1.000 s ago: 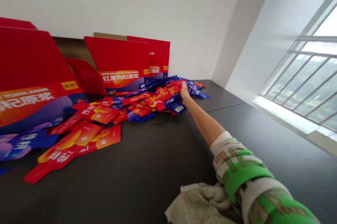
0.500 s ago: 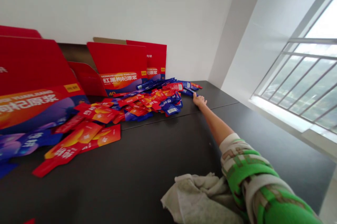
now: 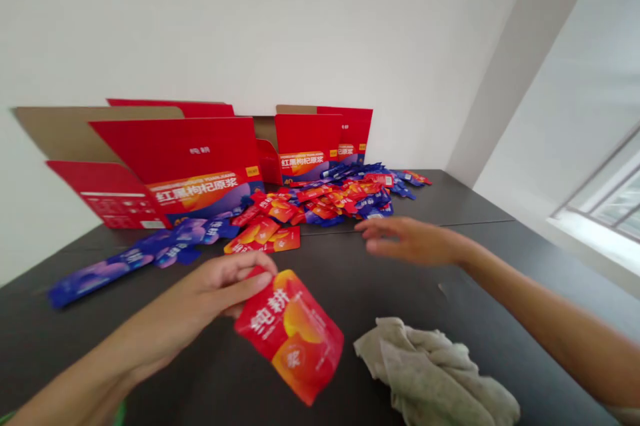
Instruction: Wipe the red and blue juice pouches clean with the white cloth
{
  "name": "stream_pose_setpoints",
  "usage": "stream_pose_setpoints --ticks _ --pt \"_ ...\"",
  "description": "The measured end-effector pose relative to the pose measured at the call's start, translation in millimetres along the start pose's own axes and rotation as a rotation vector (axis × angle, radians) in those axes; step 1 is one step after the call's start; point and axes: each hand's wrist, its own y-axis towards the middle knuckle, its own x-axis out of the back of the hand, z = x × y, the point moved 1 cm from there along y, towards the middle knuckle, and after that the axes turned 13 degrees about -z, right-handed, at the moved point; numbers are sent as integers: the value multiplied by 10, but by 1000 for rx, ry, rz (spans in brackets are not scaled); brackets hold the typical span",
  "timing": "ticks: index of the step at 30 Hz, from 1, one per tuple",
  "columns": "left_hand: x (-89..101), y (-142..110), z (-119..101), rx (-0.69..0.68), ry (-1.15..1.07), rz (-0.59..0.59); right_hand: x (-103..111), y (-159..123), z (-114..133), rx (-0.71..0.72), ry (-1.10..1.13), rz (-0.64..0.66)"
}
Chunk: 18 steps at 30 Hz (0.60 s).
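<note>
My left hand pinches a red and orange pouch by its narrow end, held above the dark table. Over the table to the right, my right hand is stretched out, fingers extended and slightly blurred, with nothing visible in it. Just beyond its fingertips lies a heap of red and blue pouches. A row of blue pouches lies to the left, and a couple of red pouches rest behind my left hand.
Open red cartons stand along the white wall, with a smaller-looking carton farther right. A crumpled grey cloth lies at the front right of the table. A window is at the right.
My view has swung left. My right hand has drawn back from the far right end of the heap. My left hand has come into view, holding a red pouch.
</note>
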Motion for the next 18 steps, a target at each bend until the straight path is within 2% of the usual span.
stream_pose_setpoints --ticks 1,2,4,5,7,10,12,15,16,18 --pt "-133 75 -37 8 -22 80 -83 -341 39 126 -79 172" --pt "-275 142 -36 0 -28 134 -161 -680 32 190 -173 248" --pt "-536 227 93 -16 41 140 -299 -1263 -99 205 -314 295" --pt "-640 240 208 -19 103 120 -342 -1473 -209 185 -367 237" --pt "-783 211 473 -21 195 124 -357 -1699 -465 86 -466 4" --pt "-904 78 741 -43 214 194 -279 -1658 -743 7 -459 -94" --pt "-998 -41 758 -62 219 202 -239 -1520 -748 -40 -424 -196" --pt "-1211 -213 642 -50 224 186 -384 -1397 -506 -67 -376 -413" --pt "-1286 -258 597 -60 218 180 -498 -1400 -401 -50 -370 -429" --pt "-1407 -318 535 -108 219 154 -760 -1453 -243 10 -396 -349"
